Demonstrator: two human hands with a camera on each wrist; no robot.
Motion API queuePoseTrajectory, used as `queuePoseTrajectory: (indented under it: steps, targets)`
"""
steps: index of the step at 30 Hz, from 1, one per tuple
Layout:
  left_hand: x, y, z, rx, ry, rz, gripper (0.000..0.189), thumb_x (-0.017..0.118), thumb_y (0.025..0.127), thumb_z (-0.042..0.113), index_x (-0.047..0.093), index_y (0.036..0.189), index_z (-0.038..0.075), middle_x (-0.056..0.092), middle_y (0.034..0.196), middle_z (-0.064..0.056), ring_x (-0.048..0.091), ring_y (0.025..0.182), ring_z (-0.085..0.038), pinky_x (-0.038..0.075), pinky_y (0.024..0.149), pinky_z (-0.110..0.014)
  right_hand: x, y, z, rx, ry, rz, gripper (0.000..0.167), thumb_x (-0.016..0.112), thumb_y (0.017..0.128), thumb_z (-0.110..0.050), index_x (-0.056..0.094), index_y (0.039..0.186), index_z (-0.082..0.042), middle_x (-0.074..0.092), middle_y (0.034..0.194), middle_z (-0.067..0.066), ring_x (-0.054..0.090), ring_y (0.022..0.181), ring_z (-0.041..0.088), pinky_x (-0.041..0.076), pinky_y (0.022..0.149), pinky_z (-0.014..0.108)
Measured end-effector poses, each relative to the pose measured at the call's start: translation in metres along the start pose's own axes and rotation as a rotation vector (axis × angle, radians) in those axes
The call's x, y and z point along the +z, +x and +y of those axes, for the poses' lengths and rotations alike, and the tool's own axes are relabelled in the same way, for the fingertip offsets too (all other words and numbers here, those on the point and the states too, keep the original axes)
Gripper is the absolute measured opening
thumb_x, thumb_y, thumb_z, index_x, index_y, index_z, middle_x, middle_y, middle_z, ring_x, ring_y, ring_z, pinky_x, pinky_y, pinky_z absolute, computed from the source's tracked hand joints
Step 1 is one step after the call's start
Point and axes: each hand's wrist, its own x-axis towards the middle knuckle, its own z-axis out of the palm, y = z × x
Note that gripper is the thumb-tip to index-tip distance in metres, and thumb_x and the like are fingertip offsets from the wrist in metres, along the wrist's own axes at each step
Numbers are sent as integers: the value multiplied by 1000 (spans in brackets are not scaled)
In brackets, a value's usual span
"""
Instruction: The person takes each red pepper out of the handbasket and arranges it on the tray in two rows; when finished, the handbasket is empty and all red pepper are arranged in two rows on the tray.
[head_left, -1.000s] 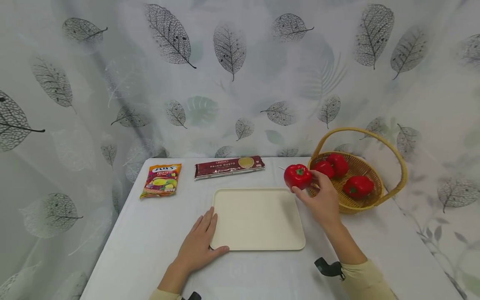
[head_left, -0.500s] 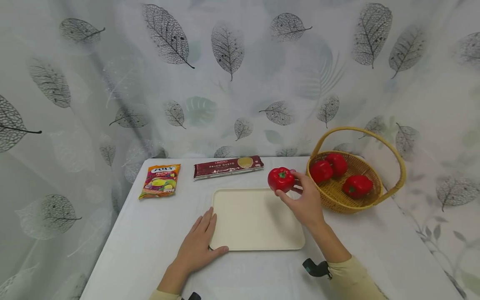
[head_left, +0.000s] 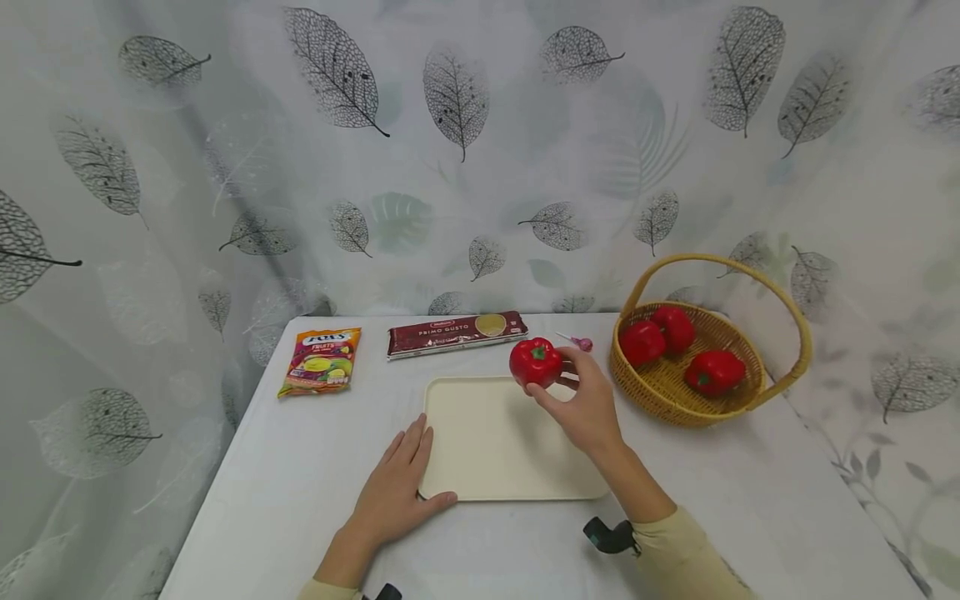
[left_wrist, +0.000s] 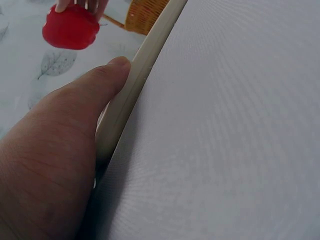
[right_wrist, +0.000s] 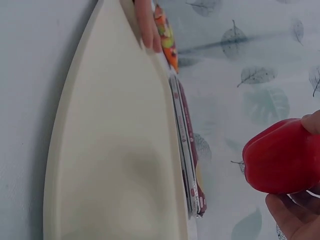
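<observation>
A red bell pepper (head_left: 536, 362) is pinched between the thumb and fingers of my right hand (head_left: 581, 400), held above the far right part of a cream tray (head_left: 480, 450). In the right wrist view the pepper (right_wrist: 280, 157) shows at the right edge, clear of the tray. My left hand (head_left: 397, 492) lies with straight fingers at the tray's left edge. Seen from the left wrist, its thumb (left_wrist: 105, 77) rests against the tray's rim (left_wrist: 145, 60). Several of that hand's fingers are hidden in this view.
At the right stands a wicker basket (head_left: 660, 400) with a tall handle, holding 3 red peppers (head_left: 716, 372). A maroon biscuit pack (head_left: 457, 335) lies behind the tray, and a candy bag (head_left: 321, 362) at the far left. Between pack and basket is a lollipop (head_left: 581, 342).
My right hand has carried the pepper leftward from beside the basket to over the tray. The lollipop behind it has come into view. My left hand has stayed in place.
</observation>
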Motion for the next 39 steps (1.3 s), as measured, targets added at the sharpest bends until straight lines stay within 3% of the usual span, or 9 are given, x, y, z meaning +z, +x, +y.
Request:
queuePoseTrajectory:
  steps: [13,26,33,39]
  targets:
    - [-1,1,2,-9,10,-18,117,58,93,84,33,168,-1,16,180,-14,20,164,-22,18,133,-43,26,-1,-2,-9,43,-62,76,97,84,-25,58,146,-5,64,139,11,66,121,29,64,93,48]
    - [1,0,1,-13,5,1,115,62,92,82,36,167,-1,19,180,-13,22,164,-24,21,132,-46,52,-1,-8,-17,80,-102,74,96,85,-22,57,145,-3,64,138,13,65,121,32,63,94,53]
    - [4,2,0,-27,5,-18,116,61,92,83,34,169,1,16,180,-12,19,165,-22,19,132,-45,65,2,-5,-82,118,-159,74,95,85,-19,58,147,-3,65,139,12,66,123,31,63,95,50]
    - [3,1,0,-24,8,-8,115,62,91,83,36,168,0,18,180,-12,21,164,-23,21,132,-47,72,8,1,-114,178,-211,74,94,86,-14,59,149,-1,65,141,13,66,125,34,61,96,60]
